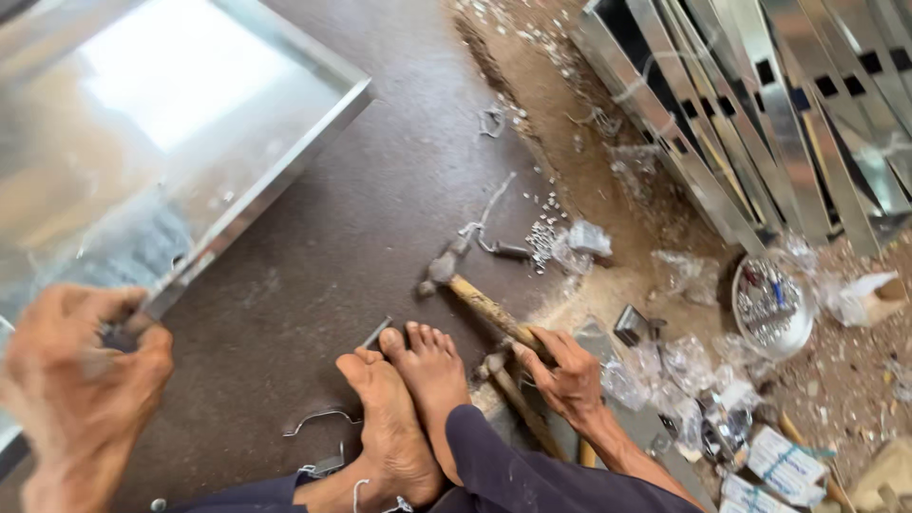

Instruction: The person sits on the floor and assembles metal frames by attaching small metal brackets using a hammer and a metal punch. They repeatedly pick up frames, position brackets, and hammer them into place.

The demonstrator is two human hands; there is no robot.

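Observation:
My left hand (81, 380) grips the near corner of a shiny sheet-metal tray (285, 161), which tilts up at the left over the dark floor. My right hand (568, 372) closes around the wooden handle of a hammer (475, 299); the hammer's metal head (439, 271) rests on the floor, pointing away from me. A second wooden-handled tool (518, 399) lies just under that hand. My bare feet (404, 399) sit between the two hands, toes pointing away.
Stacked slotted metal frames (760, 114) lean at the upper right. A round bowl of small metal parts (771, 304), plastic bags and small boxes (784, 465) litter the right. Loose rivets (543, 237) and bent metal clips (318, 418) lie on the floor.

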